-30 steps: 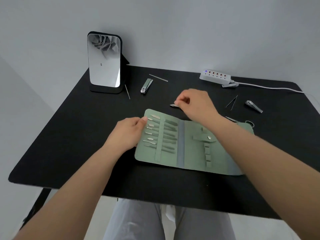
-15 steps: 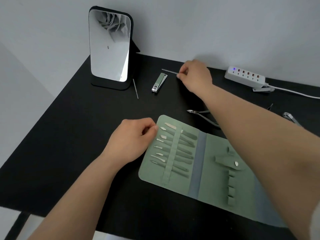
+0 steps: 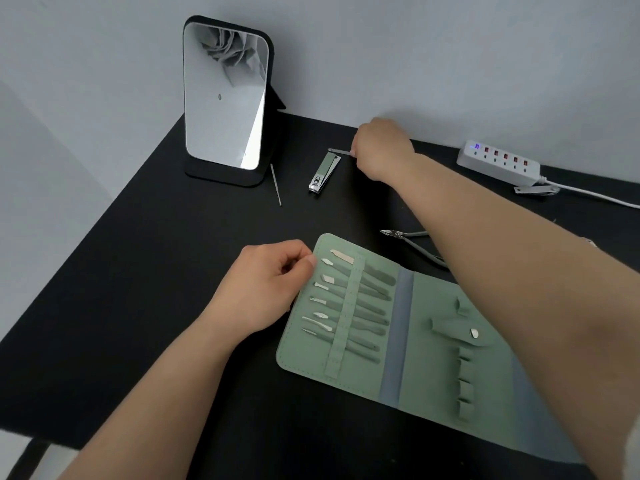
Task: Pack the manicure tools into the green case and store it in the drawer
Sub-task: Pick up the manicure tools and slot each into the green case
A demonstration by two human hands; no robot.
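Note:
The green case (image 3: 426,344) lies open on the black table (image 3: 138,271), its left half holding several slim tools under a strap. My left hand (image 3: 266,289) rests on the case's left edge with curled fingers pressing it down. My right hand (image 3: 381,147) reaches to the far side and pinches one end of a thin metal rod (image 3: 337,151). A large nail clipper (image 3: 324,173) lies just below that rod. A thin probe (image 3: 275,184) lies beside the mirror. Cuticle nippers (image 3: 408,237) lie behind the case, partly hidden by my right forearm.
A standing mirror (image 3: 225,98) is at the back left. A white power strip (image 3: 498,162) with its cable runs along the back right, with a small clipper (image 3: 535,190) in front of it. The wall is right behind the table.
My right hand left the nippers near the case, reached to the far rod and closed on its end. The view moved closer. My left hand stayed on the case.

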